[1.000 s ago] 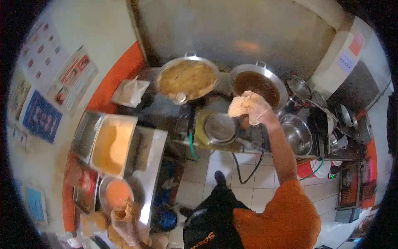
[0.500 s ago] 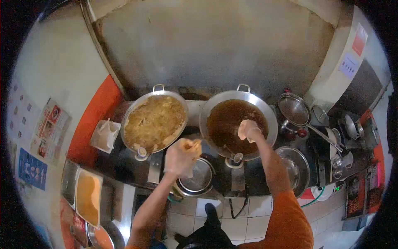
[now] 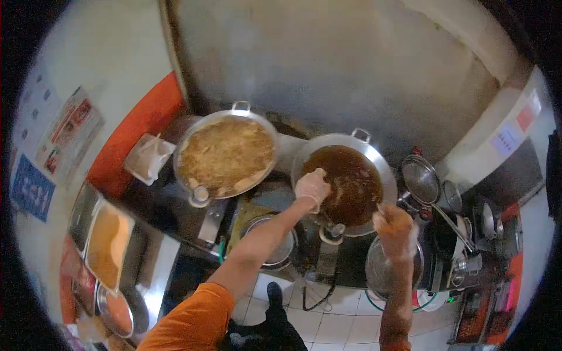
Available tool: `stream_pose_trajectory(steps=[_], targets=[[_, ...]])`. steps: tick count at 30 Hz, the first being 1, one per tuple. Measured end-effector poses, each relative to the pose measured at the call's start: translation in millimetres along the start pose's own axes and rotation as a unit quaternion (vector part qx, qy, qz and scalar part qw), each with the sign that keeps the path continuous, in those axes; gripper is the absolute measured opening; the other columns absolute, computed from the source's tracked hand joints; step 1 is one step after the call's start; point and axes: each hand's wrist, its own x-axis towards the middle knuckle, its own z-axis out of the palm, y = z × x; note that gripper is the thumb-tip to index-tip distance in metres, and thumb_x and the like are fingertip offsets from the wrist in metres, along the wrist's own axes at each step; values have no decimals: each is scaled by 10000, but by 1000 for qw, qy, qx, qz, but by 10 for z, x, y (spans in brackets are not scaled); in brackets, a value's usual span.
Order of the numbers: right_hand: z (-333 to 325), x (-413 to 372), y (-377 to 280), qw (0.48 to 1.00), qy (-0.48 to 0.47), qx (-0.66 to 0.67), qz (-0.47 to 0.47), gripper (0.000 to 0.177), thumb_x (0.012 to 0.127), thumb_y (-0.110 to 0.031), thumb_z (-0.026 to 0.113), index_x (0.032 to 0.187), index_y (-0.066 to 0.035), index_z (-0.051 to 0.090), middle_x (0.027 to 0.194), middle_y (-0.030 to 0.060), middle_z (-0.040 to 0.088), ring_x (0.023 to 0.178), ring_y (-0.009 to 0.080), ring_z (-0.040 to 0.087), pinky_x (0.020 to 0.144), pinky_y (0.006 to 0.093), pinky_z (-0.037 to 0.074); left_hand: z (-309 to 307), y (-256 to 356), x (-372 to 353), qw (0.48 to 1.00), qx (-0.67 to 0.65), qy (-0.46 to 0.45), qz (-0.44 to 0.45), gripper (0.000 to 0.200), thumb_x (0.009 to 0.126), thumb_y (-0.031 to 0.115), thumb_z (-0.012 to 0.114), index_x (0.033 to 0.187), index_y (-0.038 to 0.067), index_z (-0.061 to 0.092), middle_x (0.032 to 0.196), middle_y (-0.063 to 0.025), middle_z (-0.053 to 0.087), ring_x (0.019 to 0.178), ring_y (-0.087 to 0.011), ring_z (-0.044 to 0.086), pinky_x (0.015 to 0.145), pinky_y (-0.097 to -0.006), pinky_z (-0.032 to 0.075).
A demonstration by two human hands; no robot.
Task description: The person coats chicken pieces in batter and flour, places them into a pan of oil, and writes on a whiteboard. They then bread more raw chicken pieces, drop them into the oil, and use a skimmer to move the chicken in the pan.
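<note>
My left hand (image 3: 313, 188), in a clear glove, reaches over the right wok (image 3: 389, 175), which holds dark brown oil. Its fingers are pressed together with a small pale bit at their tips that I cannot identify. Beside that wok's lower right rim is my right hand (image 3: 396, 231), also gloved, its fingers curled. Tan-brown matter shows around those fingers, too blurred to name. Bits float in the dark oil. The left wok (image 3: 270, 126) is full of bubbling, foamy oil with pale golden pieces frying in it.
A metal bowl (image 3: 380, 281) stands below my right hand. Strainers (image 3: 421, 178) rest at the right. Below my left forearm is a round strainer (image 3: 284, 248). A tray of orange-brown liquid (image 3: 108, 245) and a white container (image 3: 149, 158) are at the left.
My left hand has moved right, from between the woks to over the dark oil. My right hand has drawn back from the oil to the wok's lower right. The view has tilted.
</note>
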Motion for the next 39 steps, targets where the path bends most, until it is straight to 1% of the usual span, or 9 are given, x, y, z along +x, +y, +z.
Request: stream_pose_trajectory(steps=[2, 5, 8, 13, 15, 18, 20, 31, 39], targets=[[-97, -476, -198, 985, -62, 149, -61, 216, 866, -199, 694, 1022, -50, 711, 894, 118, 710, 762, 244, 679, 682, 358, 555, -449, -6, -344, 999, -39, 19, 12, 381, 853, 298, 659, 1158, 72, 633, 1050, -179, 708, 982, -364, 676, 863, -447, 536], [337, -1360, -361, 803, -325, 463, 186, 257, 918, -248, 625, 1033, -24, 675, 804, 74, 660, 640, 175, 598, 607, 312, 527, -1203, -274, -1442, 992, -110, 62, 2, 400, 862, 336, 675, 1166, 80, 629, 1063, -180, 702, 974, -358, 678, 856, -441, 540], [865, -1797, -1177, 752, -438, 437, 228, 248, 884, -121, 651, 1071, 39, 625, 836, 76, 667, 663, 153, 612, 643, 264, 530, -2003, -917, -2895, 984, -149, 97, -27, 375, 883, 291, 678, 1190, 81, 631, 1059, -177, 702, 963, -344, 683, 852, -430, 543], [1182, -2705, -3085, 688, -547, 467, -99, 262, 819, 7, 722, 1075, 33, 674, 989, 100, 692, 873, 147, 662, 772, 273, 554, -3064, -1811, -5668, 928, 8, 292, -230, 367, 854, 237, 693, 1189, 93, 649, 1024, -159, 701, 916, -316, 691, 815, -402, 551], [1294, -3081, -3823, 600, -644, 441, -175, 265, 814, 1, 727, 1071, 41, 673, 967, 94, 694, 860, 139, 661, 766, 271, 553, -3456, -1993, -6727, 836, 55, 319, -444, 313, 822, 173, 682, 1125, 102, 654, 973, -164, 692, 891, -355, 673, 790, -456, 535], [1329, -3819, -4726, 505, -740, 348, -278, 254, 851, -89, 696, 1078, 23, 677, 966, 89, 706, 859, 121, 668, 768, 267, 547, -3538, -2387, -8423, 730, 271, 483, -399, 318, 813, 185, 701, 1111, 91, 641, 972, -146, 695, 848, -340, 675, 745, -427, 541], [1494, -4386, -5438, 479, -691, 259, -475, 300, 863, -181, 627, 1118, -29, 671, 1016, 159, 711, 921, 257, 696, 831, 364, 548, -3674, -2457, -9113, 623, 118, 498, -591, 315, 842, 214, 666, 1128, 84, 653, 1017, -148, 707, 919, -310, 688, 781, -430, 542], [3010, -6136, -7296, 526, -524, 78, -665, 476, 848, -307, 674, 1252, -63, 615, 1151, 226, 665, 1103, 370, 622, 927, 438, 490, -3441, -3656, -9905, 703, 29, 283, -651, 515, 882, 427, 617, 1267, 87, 563, 1165, -216, 643, 1053, -385, 631, 906, -468, 500], [3330, -6407, -7565, 280, -586, 110, -752, 482, 814, -428, 667, 1076, -23, 679, 994, 214, 698, 900, 348, 665, 785, 443, 519, -3959, -3525, -9820, 701, -30, 211, -681, 510, 833, 479, 550, 1131, 92, 694, 1094, -216, 692, 1017, -368, 670, 891, -444, 526]])
